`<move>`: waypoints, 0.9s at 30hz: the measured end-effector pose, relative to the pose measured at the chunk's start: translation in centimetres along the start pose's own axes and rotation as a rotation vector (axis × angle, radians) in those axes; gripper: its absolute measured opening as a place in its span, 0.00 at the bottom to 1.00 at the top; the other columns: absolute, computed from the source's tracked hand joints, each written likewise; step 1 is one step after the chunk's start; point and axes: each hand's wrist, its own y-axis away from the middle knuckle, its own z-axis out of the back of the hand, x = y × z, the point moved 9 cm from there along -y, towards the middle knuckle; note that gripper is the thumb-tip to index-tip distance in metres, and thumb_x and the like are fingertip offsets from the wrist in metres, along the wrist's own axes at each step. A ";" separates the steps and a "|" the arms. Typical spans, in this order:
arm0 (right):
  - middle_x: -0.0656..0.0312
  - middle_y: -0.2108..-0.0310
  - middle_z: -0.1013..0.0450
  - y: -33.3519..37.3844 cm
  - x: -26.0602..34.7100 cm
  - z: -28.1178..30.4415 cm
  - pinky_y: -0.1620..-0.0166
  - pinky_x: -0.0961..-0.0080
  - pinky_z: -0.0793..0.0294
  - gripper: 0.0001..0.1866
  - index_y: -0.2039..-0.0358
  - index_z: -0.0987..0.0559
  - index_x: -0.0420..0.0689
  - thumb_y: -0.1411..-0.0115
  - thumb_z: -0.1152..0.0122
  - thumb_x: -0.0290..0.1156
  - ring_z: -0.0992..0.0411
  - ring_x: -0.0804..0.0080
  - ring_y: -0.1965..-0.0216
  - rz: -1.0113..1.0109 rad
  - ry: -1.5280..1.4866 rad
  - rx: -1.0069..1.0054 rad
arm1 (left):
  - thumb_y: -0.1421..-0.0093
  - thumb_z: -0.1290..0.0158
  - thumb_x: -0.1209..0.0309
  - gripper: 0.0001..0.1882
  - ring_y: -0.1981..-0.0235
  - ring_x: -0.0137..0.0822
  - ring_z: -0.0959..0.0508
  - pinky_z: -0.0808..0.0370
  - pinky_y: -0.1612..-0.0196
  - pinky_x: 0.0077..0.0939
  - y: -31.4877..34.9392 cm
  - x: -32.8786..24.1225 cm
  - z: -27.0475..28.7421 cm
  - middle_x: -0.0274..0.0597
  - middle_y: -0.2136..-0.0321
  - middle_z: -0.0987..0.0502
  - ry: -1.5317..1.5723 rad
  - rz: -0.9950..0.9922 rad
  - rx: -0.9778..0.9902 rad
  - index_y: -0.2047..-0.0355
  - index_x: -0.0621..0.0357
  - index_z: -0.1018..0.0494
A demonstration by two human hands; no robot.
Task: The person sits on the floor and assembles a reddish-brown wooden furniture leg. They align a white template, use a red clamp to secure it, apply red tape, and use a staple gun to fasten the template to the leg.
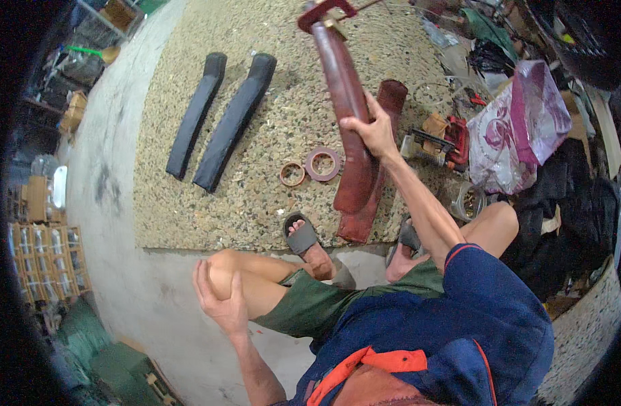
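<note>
My right hand [375,128] is wrapped around a long dark red leather-like piece [342,71], its thumb across the front. The piece slants up and away from me. A red frame-shaped part with a brass-coloured bit [326,15] is at its far end; I cannot make out what it is. A second dark red piece [392,101] lies partly hidden beneath it. My left hand [219,298] rests on my left knee, fingers apart and holding nothing. Two rolls of tape, a brown one [292,174] and a pinkish one [322,164], lie left of the red pieces.
Two black bent pieces [195,115] [237,122] lie side by side on the speckled foam mat [155,216]. To the right are a red tool [457,142], a clear round container [468,201] and a white and purple plastic bag [510,135]. Boxes [46,254] stand far left.
</note>
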 end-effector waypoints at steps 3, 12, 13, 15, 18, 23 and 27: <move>0.35 0.38 0.26 -5.2 -3.9 1.0 0.37 0.65 0.26 0.59 0.30 0.35 0.28 0.57 0.19 0.47 0.23 0.55 0.39 -0.038 0.261 -0.155 | 0.41 0.36 0.75 0.26 0.40 0.54 0.23 0.27 0.35 0.47 -0.4 1.3 -0.4 0.57 0.39 0.25 0.013 0.008 -0.071 0.42 0.69 0.25; 0.35 0.39 0.27 -15.5 -11.8 1.2 0.37 0.59 0.25 0.62 0.30 0.34 0.30 0.61 0.19 0.53 0.24 0.48 0.39 -0.139 0.511 -0.371 | 0.40 0.42 0.80 0.24 0.43 0.52 0.21 0.24 0.38 0.46 -1.6 1.4 -1.3 0.57 0.39 0.25 0.032 0.031 -0.027 0.42 0.69 0.25; 0.36 0.39 0.27 -16.6 -12.9 0.6 0.36 0.56 0.27 0.64 0.26 0.43 0.33 0.56 0.22 0.51 0.26 0.42 0.38 -0.229 0.601 -0.348 | 0.40 0.42 0.79 0.24 0.43 0.52 0.21 0.24 0.38 0.46 -1.6 1.3 -1.3 0.57 0.39 0.25 0.007 0.024 -0.022 0.42 0.69 0.25; 0.31 0.35 0.33 -17.9 -14.9 -0.9 0.35 0.53 0.29 0.65 0.24 0.48 0.36 0.55 0.23 0.51 0.32 0.39 0.34 -0.345 0.582 -0.391 | 0.40 0.42 0.79 0.24 0.43 0.51 0.21 0.24 0.38 0.46 -1.7 1.2 -1.5 0.57 0.39 0.25 -0.004 0.029 -0.023 0.42 0.70 0.25; 0.24 0.28 0.50 -18.6 -18.0 -2.4 0.29 0.41 0.40 0.70 0.21 0.59 0.45 0.54 0.23 0.50 0.48 0.28 0.26 -0.554 0.653 -0.345 | 0.36 0.43 0.76 0.22 0.40 0.49 0.23 0.29 0.34 0.45 -1.8 1.5 -1.7 0.56 0.39 0.24 0.042 0.090 -0.021 0.42 0.70 0.25; 0.25 0.24 0.63 -19.1 -20.5 -3.1 0.27 0.32 0.51 0.75 0.20 0.62 0.49 0.57 0.18 0.52 0.58 0.20 0.25 -0.664 0.761 -0.258 | 0.35 0.43 0.76 0.21 0.39 0.49 0.24 0.29 0.34 0.45 -1.9 1.3 -1.8 0.56 0.39 0.24 0.027 0.082 -0.015 0.42 0.71 0.25; 0.24 0.24 0.64 -21.1 -20.4 -3.9 0.26 0.34 0.50 0.78 0.21 0.65 0.46 0.57 0.18 0.56 0.57 0.22 0.25 -0.635 0.738 -0.250 | 0.35 0.42 0.75 0.21 0.39 0.49 0.24 0.30 0.33 0.44 -1.6 1.8 -1.8 0.55 0.40 0.24 0.006 0.136 -0.029 0.42 0.70 0.25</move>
